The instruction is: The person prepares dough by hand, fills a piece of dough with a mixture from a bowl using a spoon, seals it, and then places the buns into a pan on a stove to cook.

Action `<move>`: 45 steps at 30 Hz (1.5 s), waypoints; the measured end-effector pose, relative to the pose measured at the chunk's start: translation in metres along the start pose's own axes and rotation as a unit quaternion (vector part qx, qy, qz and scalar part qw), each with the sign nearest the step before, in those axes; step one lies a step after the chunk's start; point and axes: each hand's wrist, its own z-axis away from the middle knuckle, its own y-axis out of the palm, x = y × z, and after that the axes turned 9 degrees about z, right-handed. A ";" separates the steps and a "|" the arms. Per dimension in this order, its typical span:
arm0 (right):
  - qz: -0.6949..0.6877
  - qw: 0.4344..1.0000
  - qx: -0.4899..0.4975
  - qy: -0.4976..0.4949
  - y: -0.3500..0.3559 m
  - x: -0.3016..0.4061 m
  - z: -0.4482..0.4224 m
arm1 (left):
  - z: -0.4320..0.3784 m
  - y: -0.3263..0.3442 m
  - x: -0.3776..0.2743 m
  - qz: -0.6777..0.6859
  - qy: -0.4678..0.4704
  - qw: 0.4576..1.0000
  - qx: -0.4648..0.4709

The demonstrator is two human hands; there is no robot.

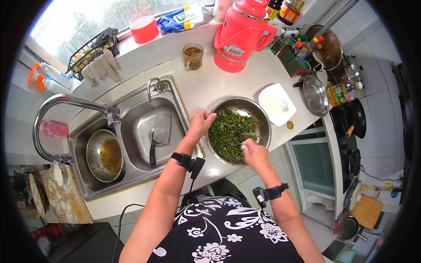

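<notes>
A steel bowl (267,131) stands on the counter in front of me, holding a chopped green filling (227,131) with small orange-brown bits. My left hand (201,124) grips the bowl's left rim between thumb and fingers. Over the right part of the filling, my right hand (255,153) is closed in a fist-like grip; a thin utensil seems to run from it into the greens, but it is blurred and its kind is unclear. Just right of the bowl lies a white square dish (277,104) with a pale residue. Each wrist wears a black strap with a small device.
Left is a double steel sink (131,144) with a cleaver (161,130) and a pan of oily liquid (111,155). Behind stand a glass mug (193,57) and a red thermos flask (236,39). A steel lid (315,95) and oil bottle (342,93) are at right; a floured board (65,197) is lower left.
</notes>
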 end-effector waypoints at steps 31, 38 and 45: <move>-0.044 0.994 -0.044 -0.088 -0.018 0.061 -0.002 | 0.081 -0.012 -0.015 0.452 0.015 0.883 -0.128; 0.164 0.978 -0.113 -0.070 -0.036 0.006 -0.036 | 0.090 -0.027 -0.021 0.447 0.019 0.888 -0.104; 0.008 0.981 -0.010 -0.195 -0.029 0.040 -0.041 | 0.090 -0.021 -0.008 0.432 0.036 0.895 -0.101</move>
